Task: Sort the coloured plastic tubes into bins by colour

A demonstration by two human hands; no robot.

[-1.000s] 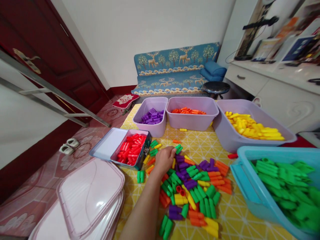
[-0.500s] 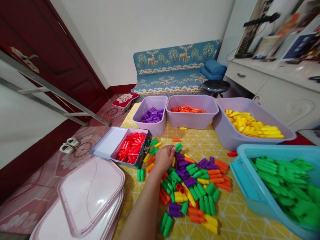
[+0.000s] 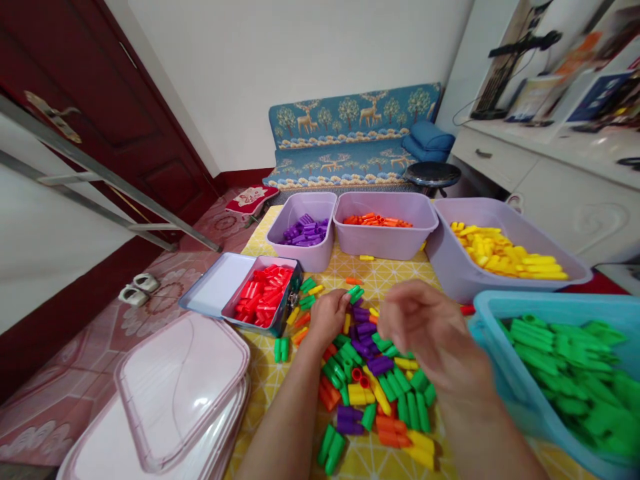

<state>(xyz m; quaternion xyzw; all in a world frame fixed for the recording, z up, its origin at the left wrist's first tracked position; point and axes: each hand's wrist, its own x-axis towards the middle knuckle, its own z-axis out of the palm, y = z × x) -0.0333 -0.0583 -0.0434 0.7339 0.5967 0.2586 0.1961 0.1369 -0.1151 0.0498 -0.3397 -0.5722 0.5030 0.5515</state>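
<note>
My left hand [image 3: 328, 319] is closed, its fingertips pinching a green double-tube plastic piece [image 3: 355, 294] at the far edge of the mixed pile. My right hand [image 3: 433, 333] hovers over the pile's right side. Its fingers are curled but smeared by motion, so whether they hold anything is unclear. Below and between the hands lie purple pieces [image 3: 380, 365], orange pieces [image 3: 393, 430], yellow pieces [image 3: 361, 394], green pieces [image 3: 414, 409] and a few red ones [image 3: 357, 375], loose on the patterned yellow tablecloth [image 3: 370, 460]. My right hand hides some of them.
Lilac bins hold purple [image 3: 299, 255], orange [image 3: 383, 241] and yellow pieces [image 3: 450, 267]. A turquoise bin [image 3: 493, 387] of green pieces stands at right. Left are an open tin [image 3: 220, 283] with red pieces and stacked pale lids [image 3: 185, 387]. A blue sofa [image 3: 340, 160] stands behind.
My right hand has come into view from the lower right and now covers the pile's right side. The left hand stays almost where it was, at the same green piece.
</note>
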